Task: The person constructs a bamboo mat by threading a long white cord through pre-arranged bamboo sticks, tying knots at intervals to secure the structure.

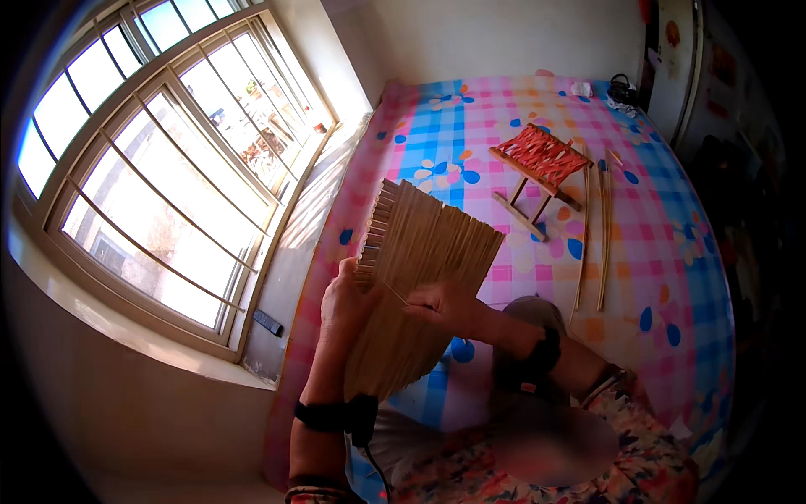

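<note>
The slatted panel of pale stalks (437,235) is held tilted above the checked sheet (663,277), in front of the lap, with its uneven stalk ends turned toward eleven o'clock. Its edge, between eight and nine o'clock from the middle, is gripped by the left hand (342,307), closed around the border; how the fingers are set behind it cannot be told. Just off the middle, toward five o'clock, the right hand (443,307) is drawn closed, and a thin strand (395,294) seems to be pinched between thumb and fingertips. If the strand were pulled too hard, it could be snapped, or the stalks beneath could be bent or split; if it were let go slack, neighbouring stalks could be loosened and gaps opened. Because the panel appears to be borne mainly from one side, its far edge, toward two o'clock, could be made to sag or twist if the left grip were relaxed. Between one and two o'clock, well apart, the small stool with a red woven seat (544,155) is stood on the sheet; it could be knocked if the panel were swung that way. Between two and three o'clock, long thin canes (604,244) are laid near the stool, where they could be cracked under a shifted knee or elbow.
</note>
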### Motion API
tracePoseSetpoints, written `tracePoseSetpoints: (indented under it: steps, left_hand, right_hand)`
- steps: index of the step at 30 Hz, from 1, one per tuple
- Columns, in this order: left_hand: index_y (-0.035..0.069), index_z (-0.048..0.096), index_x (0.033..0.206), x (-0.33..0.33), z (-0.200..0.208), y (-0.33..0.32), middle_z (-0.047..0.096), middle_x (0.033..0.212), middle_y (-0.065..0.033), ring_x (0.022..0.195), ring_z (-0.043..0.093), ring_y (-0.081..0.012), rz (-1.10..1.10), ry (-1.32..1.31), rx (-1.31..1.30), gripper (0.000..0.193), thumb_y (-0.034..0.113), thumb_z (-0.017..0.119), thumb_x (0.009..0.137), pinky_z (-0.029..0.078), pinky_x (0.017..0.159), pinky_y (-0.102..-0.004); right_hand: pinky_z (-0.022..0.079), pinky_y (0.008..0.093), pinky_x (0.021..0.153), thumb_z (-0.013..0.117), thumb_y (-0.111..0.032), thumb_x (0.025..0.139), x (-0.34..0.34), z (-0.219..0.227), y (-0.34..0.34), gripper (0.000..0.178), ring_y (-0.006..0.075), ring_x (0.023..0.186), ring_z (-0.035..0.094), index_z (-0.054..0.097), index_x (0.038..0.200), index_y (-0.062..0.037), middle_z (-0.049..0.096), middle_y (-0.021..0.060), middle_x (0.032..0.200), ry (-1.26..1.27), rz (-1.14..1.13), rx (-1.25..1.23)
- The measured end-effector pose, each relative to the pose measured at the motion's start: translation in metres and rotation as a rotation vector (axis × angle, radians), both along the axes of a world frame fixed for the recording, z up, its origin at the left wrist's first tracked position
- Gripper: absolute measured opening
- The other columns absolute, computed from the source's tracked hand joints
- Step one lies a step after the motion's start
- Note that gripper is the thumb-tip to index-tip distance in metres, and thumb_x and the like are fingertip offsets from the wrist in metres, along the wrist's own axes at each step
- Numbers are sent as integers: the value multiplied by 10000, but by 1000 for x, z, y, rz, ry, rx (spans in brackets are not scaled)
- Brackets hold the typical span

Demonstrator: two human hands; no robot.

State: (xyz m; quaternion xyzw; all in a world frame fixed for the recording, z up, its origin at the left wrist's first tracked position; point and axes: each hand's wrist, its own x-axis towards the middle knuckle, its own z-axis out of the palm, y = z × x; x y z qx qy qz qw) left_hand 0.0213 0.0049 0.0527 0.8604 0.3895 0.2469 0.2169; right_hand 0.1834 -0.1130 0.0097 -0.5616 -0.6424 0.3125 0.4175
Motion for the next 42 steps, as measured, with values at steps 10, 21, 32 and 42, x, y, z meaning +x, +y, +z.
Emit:
tracePoseSetpoints:
  steps: [10, 21, 32, 42]
  left_hand:
    - [68, 498, 1066, 8, -39, 22, 634, 909, -181, 862, 641, -351, -208, -192, -130, 381, 175, 694, 757, 513, 726, -427]
    - [85, 491, 1041, 6, -55, 26, 598, 987, -195, 897, 606, -401, -53, -269, -430, 350, 218, 656, 763, 485, 716, -458]
    - [39, 516, 1068, 4, -35, 21, 606, 924, -213, 919, 605, -382, -141, -43, -141, 369, 166, 667, 757, 485, 771, -444]
    - [-5, 618, 1003, -3, -29, 14, 637, 921, -193, 889, 625, -312, -121, -39, -196, 336, 183, 705, 738, 492, 777, -383]
  right_hand:
    - [456, 343, 828, 588, -94, 881, -30, 11, 5, 119, 232, 889, 586, 631, 784, -40, 606, 100, 875, 444, 204, 515]
    - [359, 382, 616, 611, -113, 867, -70, 19, -6, 250, 281, 657, 456, 491, 661, -37, 453, 107, 678, 290, -193, 715]
    - [439, 356, 740, 607, -114, 874, -33, 12, -37, 160, 270, 859, 564, 551, 750, -30, 559, 123, 819, 205, -189, 761]
    - [451, 220, 526, 592, -166, 890, 90, 1, -176, 171, 99, 576, 583, 648, 901, -5, 623, 53, 687, 603, -267, -191]
